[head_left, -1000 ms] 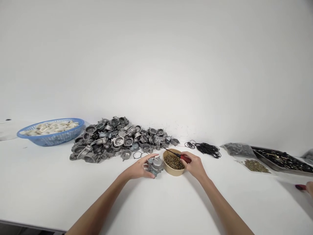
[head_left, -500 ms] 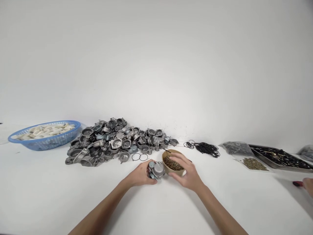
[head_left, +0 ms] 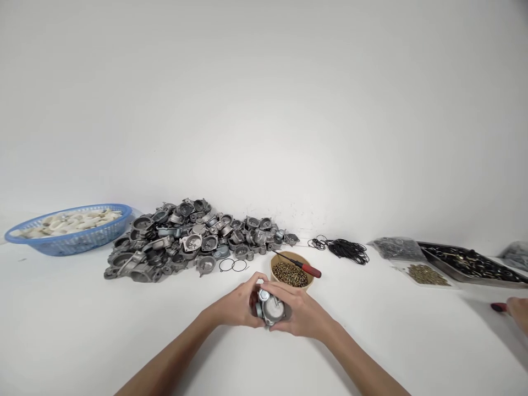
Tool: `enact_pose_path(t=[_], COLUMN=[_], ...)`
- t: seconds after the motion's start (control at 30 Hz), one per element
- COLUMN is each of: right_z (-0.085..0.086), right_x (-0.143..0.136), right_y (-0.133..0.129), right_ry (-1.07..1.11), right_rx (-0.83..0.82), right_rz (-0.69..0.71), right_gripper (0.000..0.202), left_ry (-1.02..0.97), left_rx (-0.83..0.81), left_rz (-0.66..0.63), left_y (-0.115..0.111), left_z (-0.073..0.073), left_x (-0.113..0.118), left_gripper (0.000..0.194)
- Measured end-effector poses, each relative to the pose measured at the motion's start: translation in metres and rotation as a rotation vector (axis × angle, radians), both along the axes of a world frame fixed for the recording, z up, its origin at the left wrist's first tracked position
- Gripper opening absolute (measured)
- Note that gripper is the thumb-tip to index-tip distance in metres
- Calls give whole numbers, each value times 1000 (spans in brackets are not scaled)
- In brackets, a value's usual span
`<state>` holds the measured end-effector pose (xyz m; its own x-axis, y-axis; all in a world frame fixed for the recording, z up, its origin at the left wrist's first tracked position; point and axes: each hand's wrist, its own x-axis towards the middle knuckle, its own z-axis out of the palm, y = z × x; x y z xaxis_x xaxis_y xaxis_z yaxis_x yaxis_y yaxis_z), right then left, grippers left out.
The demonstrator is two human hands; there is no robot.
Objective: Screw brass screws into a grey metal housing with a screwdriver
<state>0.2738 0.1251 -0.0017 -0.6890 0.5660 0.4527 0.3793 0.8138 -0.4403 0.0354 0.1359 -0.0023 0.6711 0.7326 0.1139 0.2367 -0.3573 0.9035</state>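
Nearest the camera, both forearms run in from 6 o'clock and meet on the white table (head_left: pixel 82 330). A small grey metal carburetor body (head_left: pixel 271 309) sits between the two hands, just above the table surface, at the centre of the view. The left hand (head_left: pixel 235 305) wraps it from 9 o'clock, fingers curled round its side and thumb over the top. The right hand (head_left: pixel 299 313) closes on it from 3 o'clock, fingers bent round the far side (so both hands are grasping the same part, neither one spread flat). The part's round, bowl-like face is turned toward the camera, at 6 o'clock; most of its body is covered by fingers, so its long axis cannot be told.

Just beyond the hands, at 12 o'clock, stands a tan bowl (head_left: pixel 307 263) filled with small brass screws (head_left: pixel 289 273), and a red-handled screwdriver (head_left: pixel 303 267) lies across its rim, handle toward 3 o'clock. Two black O-rings (head_left: pixel 232 265) lie flat at 11 o'clock. Farther, toward 10 o'clock, is a heap of grey castings (head_left: pixel 185 236), and beyond it a blue basket (head_left: pixel 82 239). At 1 o'clock lies a tangle of black rings (head_left: pixel 346 249). Far off at 3 o'clock, another person's hand (head_left: pixel 518 312) shows at the frame edge.
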Motion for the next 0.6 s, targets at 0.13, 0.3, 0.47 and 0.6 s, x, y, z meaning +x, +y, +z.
enact_pose_path(t=[0.13, 0.3, 0.47, 0.6], right_z=[6, 47, 55, 34], right_x=[5, 58, 154, 209], right_y=[1, 14, 40, 54], right_ry=[117, 410, 481, 302], right_rx=[70, 85, 117, -9], right_rz=[-10, -350, -1096, -1414], right_gripper=[91, 83, 84, 92], left_ry=[2, 205, 284, 320], left_rx=[60, 161, 157, 196], left_rz=[-9, 159, 152, 143], left_y=[1, 4, 6, 5], left_z=[4, 10, 9, 6], left_x=[-2, -9, -9, -7], left_gripper=[82, 62, 38, 38])
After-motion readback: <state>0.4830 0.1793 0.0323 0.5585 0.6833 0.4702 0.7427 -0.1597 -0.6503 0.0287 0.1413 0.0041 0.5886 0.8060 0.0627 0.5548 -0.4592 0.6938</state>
